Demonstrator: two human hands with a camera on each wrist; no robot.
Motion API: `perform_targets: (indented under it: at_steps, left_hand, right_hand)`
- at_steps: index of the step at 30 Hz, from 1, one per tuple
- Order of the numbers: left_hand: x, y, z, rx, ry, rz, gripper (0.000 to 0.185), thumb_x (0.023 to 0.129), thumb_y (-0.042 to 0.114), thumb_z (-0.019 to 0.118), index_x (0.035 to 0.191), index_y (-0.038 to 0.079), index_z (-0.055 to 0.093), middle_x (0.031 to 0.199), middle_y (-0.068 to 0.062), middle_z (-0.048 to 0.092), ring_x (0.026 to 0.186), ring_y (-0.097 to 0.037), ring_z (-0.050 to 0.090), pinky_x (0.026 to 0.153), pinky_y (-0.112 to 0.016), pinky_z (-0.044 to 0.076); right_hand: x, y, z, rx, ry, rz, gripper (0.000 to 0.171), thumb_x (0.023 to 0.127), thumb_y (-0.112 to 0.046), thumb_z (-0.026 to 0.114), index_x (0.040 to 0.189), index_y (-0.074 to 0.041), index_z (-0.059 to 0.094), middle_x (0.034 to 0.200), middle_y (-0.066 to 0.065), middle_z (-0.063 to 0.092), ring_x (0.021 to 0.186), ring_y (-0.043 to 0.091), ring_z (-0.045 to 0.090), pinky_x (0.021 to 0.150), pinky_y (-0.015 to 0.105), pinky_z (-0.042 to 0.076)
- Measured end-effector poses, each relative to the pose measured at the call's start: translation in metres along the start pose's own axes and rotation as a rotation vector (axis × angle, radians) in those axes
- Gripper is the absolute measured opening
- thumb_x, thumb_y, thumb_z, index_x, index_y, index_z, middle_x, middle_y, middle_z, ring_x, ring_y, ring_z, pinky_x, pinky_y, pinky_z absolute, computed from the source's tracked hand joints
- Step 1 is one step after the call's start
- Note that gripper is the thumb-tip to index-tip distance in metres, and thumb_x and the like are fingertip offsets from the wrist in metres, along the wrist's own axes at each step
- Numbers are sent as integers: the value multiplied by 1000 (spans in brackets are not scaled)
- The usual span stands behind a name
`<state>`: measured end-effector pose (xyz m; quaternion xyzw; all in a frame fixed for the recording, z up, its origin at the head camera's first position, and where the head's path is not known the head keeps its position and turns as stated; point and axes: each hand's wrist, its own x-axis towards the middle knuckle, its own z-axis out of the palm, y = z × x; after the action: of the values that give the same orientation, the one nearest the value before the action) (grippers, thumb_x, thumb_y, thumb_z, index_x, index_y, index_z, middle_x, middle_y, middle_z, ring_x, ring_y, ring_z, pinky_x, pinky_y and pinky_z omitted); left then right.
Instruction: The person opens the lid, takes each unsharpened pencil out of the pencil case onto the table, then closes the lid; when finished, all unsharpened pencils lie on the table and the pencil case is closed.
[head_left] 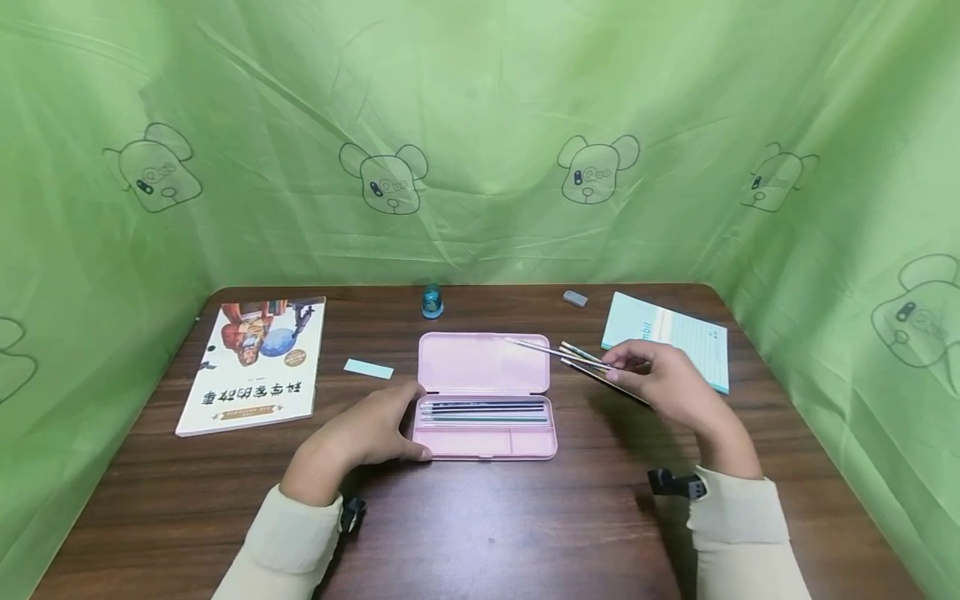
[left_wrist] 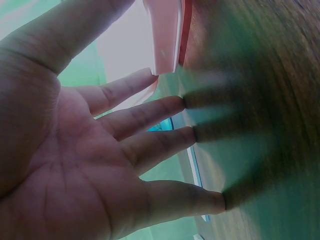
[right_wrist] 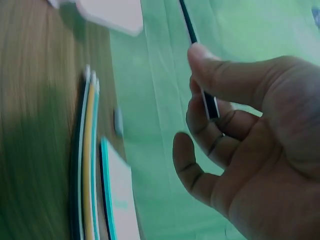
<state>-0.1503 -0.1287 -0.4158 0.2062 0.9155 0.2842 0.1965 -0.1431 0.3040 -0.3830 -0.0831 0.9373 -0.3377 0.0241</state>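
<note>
Centrally, a pink plastic pencil case is lying open on the dark wood-grain table, slim pencils filling its long tray. The left hand is resting flat against its left edge, fingers relaxed. The right hand is pinching one thin pencil above three loose pencils near the right edge.

Upside-down large Chinese characters on the cover of the storybook, lying well left of the left hand; too inverted and small to read with certainty. Small round seal on the same cover, illegible. Faint white lettering ending in "mbit" along the teal margin of the notebook, just beyond the right hand.
</note>
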Motion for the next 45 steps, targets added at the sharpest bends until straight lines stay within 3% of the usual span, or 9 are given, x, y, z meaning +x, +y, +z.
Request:
perform_targets:
  at_steps: [4,8,17,45]
  left_hand:
    - [-2,0,-1,-1,-5,-10,84,81,34,103,145,2,60,136,-14,71,126,-29,67,117,-54,53]
    - [-2,0,-1,-4,-5,-16,87,81,35,103,147,1,59,140,-16,69,129,-31,66,119,-55,52]
    - [3,-2,2,-3,-6,-18,84,81,34,102,146,2,59,138,-14,70,128,-29,66,118,-53,52]
    - [1,-1,1,1,-6,-3,84,81,34,102,145,2,59,134,-14,71,125,-29,67,116,-54,53]
  right_hand:
    - [-3,22,-15,-86,37,61,12,105,-17,80,116,-12,81,102,3,75,100,19,67,85,28,52]
    - [-5,41,-22,-104,55,98,12,104,-14,80,113,-8,80,99,6,74,96,20,65,80,28,50]
    - [0,70,-3,-136,-13,122,8,104,-13,80,108,-7,80,93,3,76,89,15,64,86,39,51]
    - [2,74,5,-157,-77,138,8,101,-9,80,107,-5,77,92,5,73,87,17,64,83,40,51]
